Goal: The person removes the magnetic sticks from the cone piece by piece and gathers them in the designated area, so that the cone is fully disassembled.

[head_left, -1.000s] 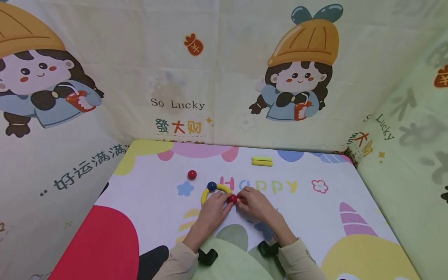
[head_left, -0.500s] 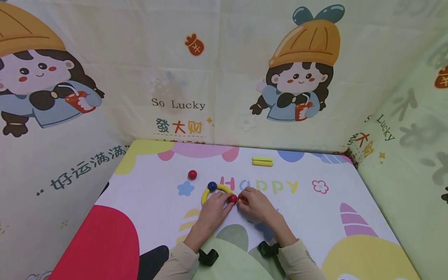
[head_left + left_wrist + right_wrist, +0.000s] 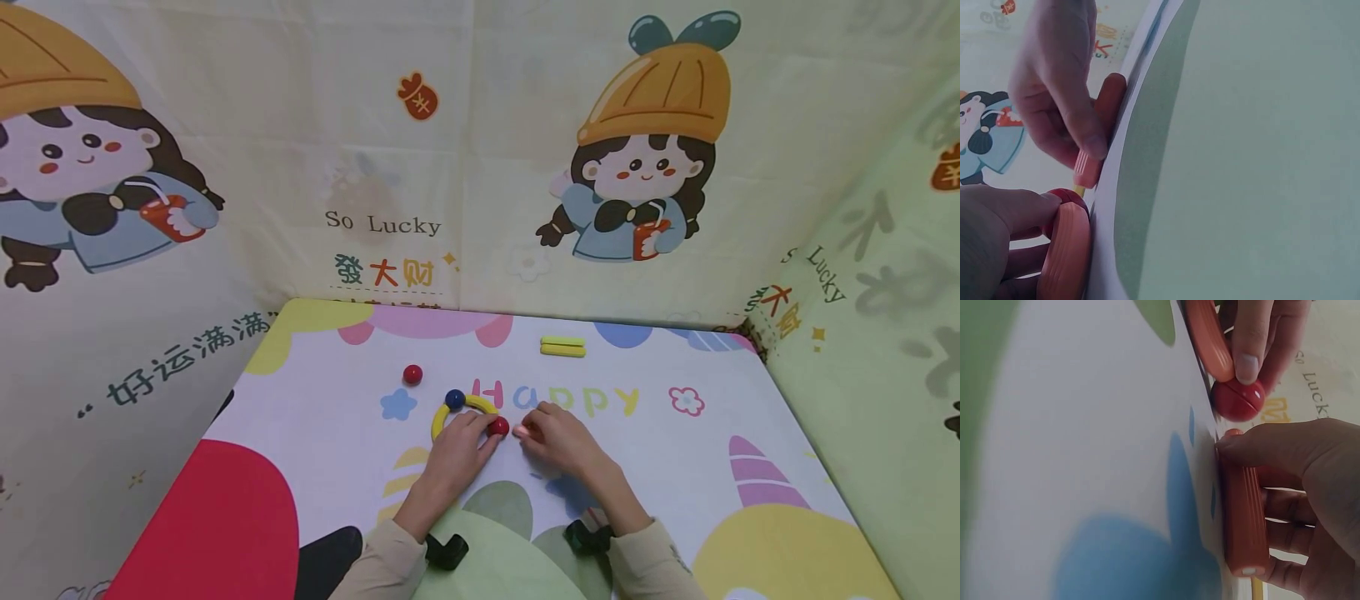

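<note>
Red ball (image 3: 1238, 403) is resting on the table (image 3: 337, 450), touching a curved orange piece (image 3: 1209, 340); left hand (image 3: 455, 450) is pinching the ball, grip narrow. Right hand (image 3: 561, 437) is gripping an orange rod (image 3: 1244, 515), thumb opposite fingers, just apart from the ball. Blue ball (image 3: 454, 400) is touching yellow arcs (image 3: 480, 402).

Red balls (image 3: 412, 374), 2; dk. blue ball (image 3: 454, 400), 1; straight yel. sticks (image 3: 562, 351), 2; straight orange stick (image 3: 1244, 519), 1; curved orange pc. (image 3: 1067, 253), 1; curved yel. pcs. (image 3: 481, 402), 2 vis.; hands (image 3: 456, 447), 2; blk. wrist devices (image 3: 447, 552), 2.

Red ball (image 3: 1235, 403), ribbed orange stick (image 3: 1245, 522)
</note>
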`<state>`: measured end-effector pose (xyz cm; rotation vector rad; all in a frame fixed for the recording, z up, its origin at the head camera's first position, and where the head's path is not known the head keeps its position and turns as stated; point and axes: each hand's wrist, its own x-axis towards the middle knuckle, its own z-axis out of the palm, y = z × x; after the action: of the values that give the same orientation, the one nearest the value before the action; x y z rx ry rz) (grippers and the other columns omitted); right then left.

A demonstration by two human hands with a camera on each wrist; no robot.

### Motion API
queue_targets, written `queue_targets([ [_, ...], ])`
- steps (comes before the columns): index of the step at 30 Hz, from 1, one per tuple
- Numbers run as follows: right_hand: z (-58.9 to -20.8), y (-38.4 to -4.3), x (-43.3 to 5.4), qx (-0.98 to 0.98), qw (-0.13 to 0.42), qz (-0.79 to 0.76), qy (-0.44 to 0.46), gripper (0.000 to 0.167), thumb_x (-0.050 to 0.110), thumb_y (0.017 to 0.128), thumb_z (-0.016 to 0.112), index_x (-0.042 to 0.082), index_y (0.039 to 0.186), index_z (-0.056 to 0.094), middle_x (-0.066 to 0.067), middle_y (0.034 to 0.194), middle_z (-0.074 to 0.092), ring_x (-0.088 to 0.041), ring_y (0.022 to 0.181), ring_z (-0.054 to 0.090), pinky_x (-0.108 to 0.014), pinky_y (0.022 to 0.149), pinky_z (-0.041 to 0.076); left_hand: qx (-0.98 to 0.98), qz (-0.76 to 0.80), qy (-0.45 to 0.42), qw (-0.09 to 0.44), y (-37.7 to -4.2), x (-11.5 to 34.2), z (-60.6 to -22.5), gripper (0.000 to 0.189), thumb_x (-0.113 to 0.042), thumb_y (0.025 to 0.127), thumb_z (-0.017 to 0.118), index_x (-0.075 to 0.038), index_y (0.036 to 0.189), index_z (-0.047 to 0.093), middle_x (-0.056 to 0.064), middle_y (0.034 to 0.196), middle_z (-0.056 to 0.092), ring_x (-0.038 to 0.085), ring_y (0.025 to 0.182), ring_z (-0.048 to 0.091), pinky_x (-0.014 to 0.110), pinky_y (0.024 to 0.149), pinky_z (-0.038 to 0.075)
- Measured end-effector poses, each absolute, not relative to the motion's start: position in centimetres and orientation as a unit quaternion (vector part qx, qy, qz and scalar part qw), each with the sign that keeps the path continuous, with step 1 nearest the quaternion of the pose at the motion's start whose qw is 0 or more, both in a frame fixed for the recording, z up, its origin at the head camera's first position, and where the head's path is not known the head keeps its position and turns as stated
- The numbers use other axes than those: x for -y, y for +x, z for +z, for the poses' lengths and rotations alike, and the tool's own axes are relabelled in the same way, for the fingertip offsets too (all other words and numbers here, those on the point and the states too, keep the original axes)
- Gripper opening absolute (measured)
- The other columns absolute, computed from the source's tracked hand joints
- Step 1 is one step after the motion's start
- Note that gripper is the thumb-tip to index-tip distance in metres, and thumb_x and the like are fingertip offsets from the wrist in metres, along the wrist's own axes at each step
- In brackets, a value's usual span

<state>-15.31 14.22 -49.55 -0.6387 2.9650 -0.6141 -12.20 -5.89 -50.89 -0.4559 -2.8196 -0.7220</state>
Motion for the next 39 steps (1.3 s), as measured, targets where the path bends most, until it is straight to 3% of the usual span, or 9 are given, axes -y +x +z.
queue_targets([
  [19,-49.4,-14.6,-15.8,-0.955,0.002,-0.183,-0.234,0.020,0.018,0.084,0.079,0.009,0.100,0.073,0.003,0.084,0.058,-0.009,0.074,0.048,-0.027,0.069,0.049,0.952,-0.241,-0.155,0.108,-12.1,5.8,-51.0,0.036,-0.032,0.090,0.074,-0.015,0.122,0.071,0.002,0.111,0.072,0.016,0.103,0.067,0.031,0.092,0.058],
  [27,-48.8,-15.0,-15.9,-0.960,0.013,-0.193,-0.201,0.022,0.022,0.085,0.080,0.010,0.103,0.075,0.002,0.091,0.063,-0.010,0.080,0.054,-0.034,0.080,0.056,0.948,-0.252,-0.160,0.110,-12.1,5.8,-51.1,0.037,-0.032,0.091,0.074,-0.013,0.122,0.071,0.003,0.111,0.072,0.017,0.102,0.067,0.031,0.091,0.058],
  [39,-48.4,-18.3,-17.2,-0.963,-0.023,-0.163,-0.212,0.023,0.017,0.086,0.079,0.009,0.107,0.075,-0.004,0.097,0.068,-0.020,0.090,0.062,-0.038,0.088,0.058,0.946,-0.260,-0.160,0.106,-11.9,5.8,-51.1,0.036,-0.031,0.091,0.074,-0.013,0.122,0.071,0.003,0.112,0.072,0.017,0.103,0.068,0.032,0.091,0.058],
])
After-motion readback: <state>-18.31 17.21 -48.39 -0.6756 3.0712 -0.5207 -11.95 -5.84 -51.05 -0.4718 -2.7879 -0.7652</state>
